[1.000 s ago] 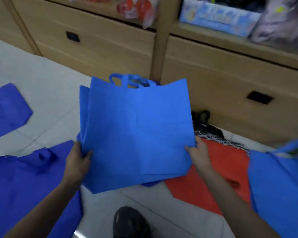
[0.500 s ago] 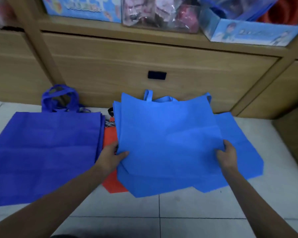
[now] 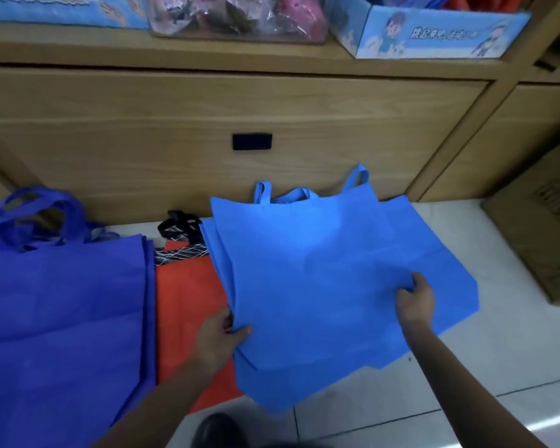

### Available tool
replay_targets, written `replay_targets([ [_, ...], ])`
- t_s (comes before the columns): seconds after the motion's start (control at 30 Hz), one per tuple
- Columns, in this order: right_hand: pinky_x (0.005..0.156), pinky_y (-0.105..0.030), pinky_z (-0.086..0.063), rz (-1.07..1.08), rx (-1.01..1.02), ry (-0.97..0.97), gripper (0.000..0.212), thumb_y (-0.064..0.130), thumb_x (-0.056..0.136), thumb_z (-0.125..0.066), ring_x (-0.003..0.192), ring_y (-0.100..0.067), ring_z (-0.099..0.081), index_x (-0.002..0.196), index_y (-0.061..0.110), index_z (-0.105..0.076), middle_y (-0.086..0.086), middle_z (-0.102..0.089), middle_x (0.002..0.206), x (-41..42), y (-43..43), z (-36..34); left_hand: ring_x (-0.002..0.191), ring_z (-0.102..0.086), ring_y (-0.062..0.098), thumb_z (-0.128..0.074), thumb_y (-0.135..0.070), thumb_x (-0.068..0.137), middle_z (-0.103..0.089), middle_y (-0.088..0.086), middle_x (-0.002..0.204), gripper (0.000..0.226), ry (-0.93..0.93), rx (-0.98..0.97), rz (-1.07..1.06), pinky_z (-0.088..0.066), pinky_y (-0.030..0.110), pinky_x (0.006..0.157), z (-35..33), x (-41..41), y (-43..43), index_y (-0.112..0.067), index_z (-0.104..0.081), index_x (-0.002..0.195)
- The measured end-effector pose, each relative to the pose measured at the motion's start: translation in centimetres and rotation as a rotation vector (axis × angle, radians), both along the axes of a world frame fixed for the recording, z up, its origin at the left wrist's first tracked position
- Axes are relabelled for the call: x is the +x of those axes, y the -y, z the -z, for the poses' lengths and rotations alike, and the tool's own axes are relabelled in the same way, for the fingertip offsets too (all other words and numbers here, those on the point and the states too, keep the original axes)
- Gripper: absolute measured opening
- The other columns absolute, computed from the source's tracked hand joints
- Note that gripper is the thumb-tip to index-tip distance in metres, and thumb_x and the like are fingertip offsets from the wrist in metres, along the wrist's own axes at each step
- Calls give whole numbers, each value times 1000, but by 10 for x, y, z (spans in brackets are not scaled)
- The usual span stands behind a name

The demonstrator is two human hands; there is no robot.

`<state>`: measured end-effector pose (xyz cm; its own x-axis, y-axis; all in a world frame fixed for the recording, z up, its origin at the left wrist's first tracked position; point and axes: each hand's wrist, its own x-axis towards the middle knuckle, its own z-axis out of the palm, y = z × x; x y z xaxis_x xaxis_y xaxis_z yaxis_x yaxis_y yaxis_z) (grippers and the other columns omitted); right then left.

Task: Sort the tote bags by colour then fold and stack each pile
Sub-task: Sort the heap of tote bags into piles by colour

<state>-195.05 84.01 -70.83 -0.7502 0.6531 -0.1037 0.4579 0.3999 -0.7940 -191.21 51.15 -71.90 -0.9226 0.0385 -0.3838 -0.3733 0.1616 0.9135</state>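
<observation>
A stack of light blue tote bags (image 3: pixel 311 273) is held low over the tiled floor, handles toward the cabinet. My left hand (image 3: pixel 220 334) grips the stack's left edge, thumb on top. On the right side my right hand (image 3: pixel 416 300) pinches the top bags, with another light blue bag (image 3: pixel 450 273) spread beneath on the floor. Darker blue tote bags (image 3: pixel 62 318) lie piled at the left. An orange tote bag (image 3: pixel 188 295) lies flat between the two blue piles, partly covered. A black-and-white patterned bag (image 3: pixel 180 250) peeks out behind it.
A wooden drawer cabinet (image 3: pixel 240 118) stands right behind the bags, with boxes and packets on the shelf above. A cardboard box (image 3: pixel 543 234) sits on the floor at the right. My dark shoe (image 3: pixel 217 430) shows at the bottom edge. White floor tiles (image 3: pixel 434 399) lie in front.
The view swung from the left side to face the cabinet squarely. The light blue stack in both hands moved right and lower, over the other light blue bag on the floor.
</observation>
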Motion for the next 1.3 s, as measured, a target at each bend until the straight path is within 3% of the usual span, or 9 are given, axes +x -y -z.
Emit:
replay_targets([
  [0.17, 52, -27, -34, 9, 53, 7, 24, -6, 81, -40, 71, -27, -47, 96, 9, -53, -5, -52, 80, -1, -23, 13, 79, -64, -8, -68, -45, 44, -69, -28, 80, 55, 28, 53, 62, -49, 12, 67, 16, -9, -21, -21, -61, 93],
  [0.33, 63, -37, -37, 82, 165, -7, 42, 16, 61, -32, 73, -29, -47, 96, 8, -54, -10, -54, 81, 6, -82, -5, 82, -66, -2, -78, -12, 71, -71, -22, 84, 32, 25, 157, 133, -50, 13, 70, 25, -21, -80, -19, -61, 98],
  [0.43, 65, -34, -38, 86, 179, 29, 48, 15, 57, -31, 78, -35, -52, 96, 4, -57, -15, -57, 84, 10, -118, -14, 97, -64, 2, -76, -27, 74, -69, -14, 101, 35, 73, 225, 237, -50, 18, 81, 24, -29, -113, -24, -58, 104],
  [0.63, 99, -52, -34, 183, 516, 344, 64, 6, 73, -64, 117, -49, -43, 133, -2, -42, -30, -45, 130, -9, -146, 11, 102, -55, 6, -70, -15, 67, -54, -12, 114, 60, 102, 281, 207, -48, 14, 80, 41, -47, -126, -25, -42, 118],
  [0.8, 106, -39, -27, -588, 540, 36, 61, 55, 88, -47, 128, -30, -35, 134, 16, -38, -19, -46, 138, 12, 12, 66, 123, -42, 11, -58, 1, 87, -42, -5, 133, 55, -150, -225, 281, -27, -4, 88, 72, -35, -91, -6, -36, 138],
  [0.87, 109, -49, -23, -748, 558, 167, 72, 66, 83, -38, 139, -32, -24, 141, 25, -29, -12, -30, 152, 13, 73, 80, 122, -50, 23, -52, -19, 84, -50, 5, 134, 54, -389, -568, 337, -40, 17, 98, 82, -34, -70, -6, -43, 136],
  [0.97, 110, -60, -12, -753, 498, 457, 82, 61, 78, -25, 144, -37, 1, 151, 25, -13, -7, 2, 159, -6, 94, 89, 122, -39, 27, -77, -50, 57, -52, 7, 135, 85, -485, -927, 614, -50, 52, 79, 91, -33, -44, -23, -45, 130],
  [1.13, 113, -54, -11, -642, 515, 530, 62, 56, 94, -30, 146, -30, 2, 149, 29, -18, 1, -1, 159, -21, 58, 92, 113, -55, 31, -85, -62, 21, -52, 5, 132, 114, -396, -1069, 812, -53, 52, 64, 99, -30, -35, -29, -49, 124],
  [1.3, 111, -56, -16, -563, 491, 574, 60, 53, 95, -39, 145, -30, -1, 147, 27, -23, 2, -5, 159, -32, 63, 85, 109, -63, 27, -84, -61, 35, -59, 2, 129, 97, -480, -1101, 808, -55, 47, 69, 89, -31, -27, -30, -57, 122],
])
